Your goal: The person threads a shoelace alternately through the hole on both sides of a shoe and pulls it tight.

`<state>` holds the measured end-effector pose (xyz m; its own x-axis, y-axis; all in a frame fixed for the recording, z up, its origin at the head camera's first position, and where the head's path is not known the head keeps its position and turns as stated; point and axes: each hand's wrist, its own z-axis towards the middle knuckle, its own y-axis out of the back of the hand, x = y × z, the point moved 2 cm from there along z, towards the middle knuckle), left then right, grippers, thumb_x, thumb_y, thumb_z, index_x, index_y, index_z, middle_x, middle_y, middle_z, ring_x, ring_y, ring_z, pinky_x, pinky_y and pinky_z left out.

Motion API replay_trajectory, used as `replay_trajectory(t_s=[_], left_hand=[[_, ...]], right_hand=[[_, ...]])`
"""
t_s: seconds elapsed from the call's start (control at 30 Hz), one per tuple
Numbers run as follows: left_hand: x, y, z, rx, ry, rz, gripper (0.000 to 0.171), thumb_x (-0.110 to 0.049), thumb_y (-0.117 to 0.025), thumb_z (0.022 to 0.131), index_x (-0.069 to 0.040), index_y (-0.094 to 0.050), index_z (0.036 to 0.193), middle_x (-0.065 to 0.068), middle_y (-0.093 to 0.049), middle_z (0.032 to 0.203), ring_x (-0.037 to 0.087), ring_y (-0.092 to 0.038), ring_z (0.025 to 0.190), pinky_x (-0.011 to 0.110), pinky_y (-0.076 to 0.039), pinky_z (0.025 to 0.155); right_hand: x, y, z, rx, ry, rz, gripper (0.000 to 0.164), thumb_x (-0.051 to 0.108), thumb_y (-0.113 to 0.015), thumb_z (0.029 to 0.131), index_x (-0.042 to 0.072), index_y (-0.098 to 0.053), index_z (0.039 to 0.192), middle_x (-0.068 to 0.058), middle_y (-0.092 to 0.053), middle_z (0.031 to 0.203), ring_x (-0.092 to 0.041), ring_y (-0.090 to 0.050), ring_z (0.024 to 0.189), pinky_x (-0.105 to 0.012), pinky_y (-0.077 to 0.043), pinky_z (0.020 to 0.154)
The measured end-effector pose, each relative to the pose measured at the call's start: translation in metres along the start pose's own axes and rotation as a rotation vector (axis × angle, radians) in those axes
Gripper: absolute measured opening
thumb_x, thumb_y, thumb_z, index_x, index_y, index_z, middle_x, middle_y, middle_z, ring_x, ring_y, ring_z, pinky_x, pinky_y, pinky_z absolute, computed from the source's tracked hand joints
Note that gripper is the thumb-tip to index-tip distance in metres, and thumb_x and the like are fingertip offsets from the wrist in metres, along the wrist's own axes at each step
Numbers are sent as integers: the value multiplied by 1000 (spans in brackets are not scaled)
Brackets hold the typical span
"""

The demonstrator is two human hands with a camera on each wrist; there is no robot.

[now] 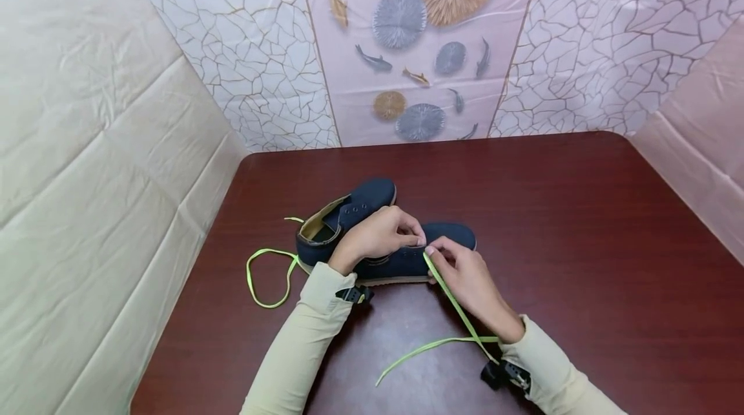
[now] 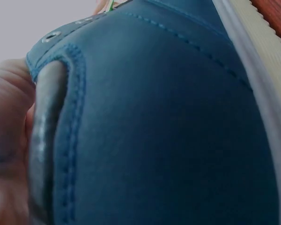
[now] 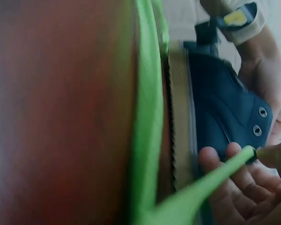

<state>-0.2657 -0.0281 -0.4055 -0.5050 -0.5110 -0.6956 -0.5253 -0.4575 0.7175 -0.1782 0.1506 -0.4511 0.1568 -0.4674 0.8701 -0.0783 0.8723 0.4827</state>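
Two dark blue shoes lie on the dark red table (image 1: pixel 581 221). The near shoe (image 1: pixel 401 263) is held at its eyelet flap by my left hand (image 1: pixel 380 234), fingers curled over it. My right hand (image 1: pixel 465 276) pinches the tip of a bright green lace (image 1: pixel 450 299) right at the near shoe's eyelets (image 3: pixel 260 121); the lace trails back toward my right wrist. In the left wrist view the blue shoe's side (image 2: pixel 168 122) fills the frame. The right wrist view shows the lace (image 3: pixel 147 117), the shoe's ribbed sole (image 3: pixel 180 117) and my fingertips (image 3: pixel 215 164).
The far shoe (image 1: pixel 349 208) lies behind the near one, open collar to the left. A second green lace (image 1: pixel 267 273) loops on the table left of the shoes. Papered walls (image 1: pixel 87 144) close in at left, back and right.
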Motion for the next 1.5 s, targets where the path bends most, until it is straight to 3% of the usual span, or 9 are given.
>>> replay_trajectory(t_s=[0.17,0.33,0.47,0.63,0.8,1.07,1.27,1.5], left_hand=[[-4,-1,2,-50,35,-16,13,-17,-70,104,-16,-82,98,-9,-76,89,8,-63,76,24,-49,72],[-9,1,0,-84,85,-25,13,-18,-70,104,-14,-81,98,-8,-78,89,7,-67,79,25,-51,73],[-12,4,-3,-130,121,-4,12,-17,-71,103,-14,-81,99,-7,-78,88,8,-66,76,25,-51,71],[-10,9,-6,-179,157,-10,12,-15,-71,103,-14,-82,99,-6,-79,88,6,-69,75,25,-53,68],[-9,11,-7,-197,172,-70,13,-13,-68,104,-13,-81,100,-2,-79,90,6,-73,73,25,-58,67],[-11,15,-7,-284,169,-161,14,-13,-66,106,-9,-79,103,1,-77,89,11,-73,67,28,-60,62],[-10,18,-7,-323,138,-109,14,-20,-68,105,-14,-81,105,-1,-76,89,19,-72,71,29,-57,62],[-1,24,-12,-398,143,-21,13,-23,-70,104,-15,-80,106,1,-73,87,19,-62,69,29,-48,61]], right_hand=[[2,13,10,58,27,-94,36,33,-54,112,10,-65,88,-8,-63,66,-23,-64,57,-30,-52,52],[6,19,25,155,14,-148,44,33,-50,114,8,-63,80,-5,-60,67,-23,-65,59,-31,-54,60],[11,25,37,274,-21,-139,37,32,-53,113,6,-69,92,-6,-60,66,-20,-58,53,-32,-51,55],[11,29,53,385,-73,-74,28,27,-59,110,6,-74,119,-8,-63,67,-13,-40,43,-27,-37,45],[8,30,66,447,-48,-31,23,20,-63,108,2,-75,112,-7,-64,67,-13,-46,47,-27,-41,46],[10,33,76,470,-1,39,21,18,-63,108,1,-75,107,-6,-68,74,-18,-60,60,-29,-50,50],[8,37,80,455,16,75,27,19,-61,109,-4,-75,112,-4,-74,92,-20,-66,71,-29,-50,52],[-5,32,82,456,-25,160,28,21,-62,109,-3,-76,110,-6,-72,91,-17,-64,72,-26,-49,52]])
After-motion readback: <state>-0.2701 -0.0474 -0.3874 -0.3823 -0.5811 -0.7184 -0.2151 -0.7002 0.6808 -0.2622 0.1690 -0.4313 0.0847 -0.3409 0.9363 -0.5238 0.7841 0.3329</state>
